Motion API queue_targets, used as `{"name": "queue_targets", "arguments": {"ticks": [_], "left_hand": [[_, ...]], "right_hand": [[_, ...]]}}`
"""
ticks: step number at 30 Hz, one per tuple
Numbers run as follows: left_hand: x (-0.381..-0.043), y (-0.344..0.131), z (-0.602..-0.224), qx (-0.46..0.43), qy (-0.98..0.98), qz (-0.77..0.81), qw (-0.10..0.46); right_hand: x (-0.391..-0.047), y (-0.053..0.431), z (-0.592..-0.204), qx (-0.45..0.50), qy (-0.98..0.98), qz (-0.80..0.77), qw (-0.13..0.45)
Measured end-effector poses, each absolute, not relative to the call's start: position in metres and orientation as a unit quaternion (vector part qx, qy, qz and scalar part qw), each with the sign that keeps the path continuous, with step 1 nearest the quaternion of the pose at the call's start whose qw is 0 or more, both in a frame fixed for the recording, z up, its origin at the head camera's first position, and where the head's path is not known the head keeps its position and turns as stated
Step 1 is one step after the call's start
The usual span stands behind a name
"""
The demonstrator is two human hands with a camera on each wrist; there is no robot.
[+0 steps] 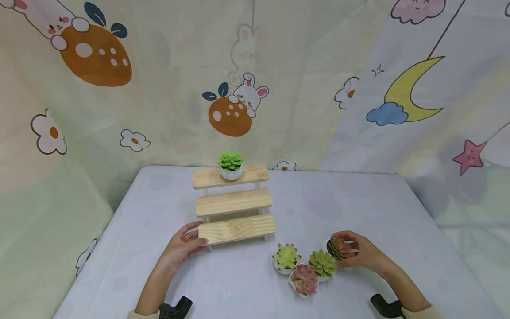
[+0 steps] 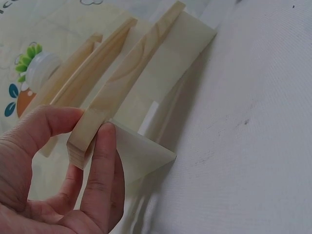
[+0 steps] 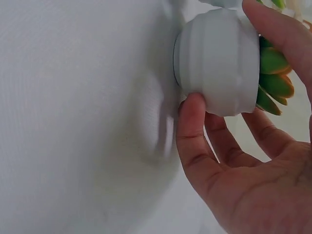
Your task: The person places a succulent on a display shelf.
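Note:
A three-tier wooden display stand [image 1: 255,227] with pale supports stands at the table's centre left. My left hand [image 1: 179,249] pinches the left end of its lowest plank; in the left wrist view thumb and fingers [image 2: 100,170] close on the plank end [image 2: 83,139]. To the right, my right hand [image 1: 364,253] holds a potted brownish succulent [image 1: 338,248]. The right wrist view shows its white ribbed pot [image 3: 222,61] between thumb and fingers, close to the tablecloth, with green orange-edged leaves [image 3: 277,85] on top. A bright green succulent [image 1: 230,160] in a white pot sits on the top plank.
Left of my right hand, a yellow-green succulent [image 1: 287,256], a pink succulent [image 1: 304,280] and a green succulent [image 1: 322,263] stand clustered in white pots. A pale cloth covers the table [image 1: 159,199]. Behind it hangs a printed curtain [image 1: 171,88].

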State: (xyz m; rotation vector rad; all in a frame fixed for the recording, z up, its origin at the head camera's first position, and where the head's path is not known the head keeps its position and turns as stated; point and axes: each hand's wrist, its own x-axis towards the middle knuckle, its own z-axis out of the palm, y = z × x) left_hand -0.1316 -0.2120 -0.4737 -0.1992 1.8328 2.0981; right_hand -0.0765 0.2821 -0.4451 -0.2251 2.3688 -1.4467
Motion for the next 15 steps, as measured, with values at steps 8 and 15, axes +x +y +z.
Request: {"name": "queue_targets", "arguments": {"ticks": [8, 15], "left_hand": [[-0.131, -0.2123, -0.4744, -0.064, 0.644, 0.743, 0.172], [-0.1314, -0.2132, -0.4734, -0.063, 0.639, 0.746, 0.177]], "right_hand": [[-0.076, 0.2795, -0.4478, -0.075, 0.838, -0.515, 0.165], [-0.0749, 0.2787, -0.4488, -0.067, 0.84, -0.513, 0.162]]}}
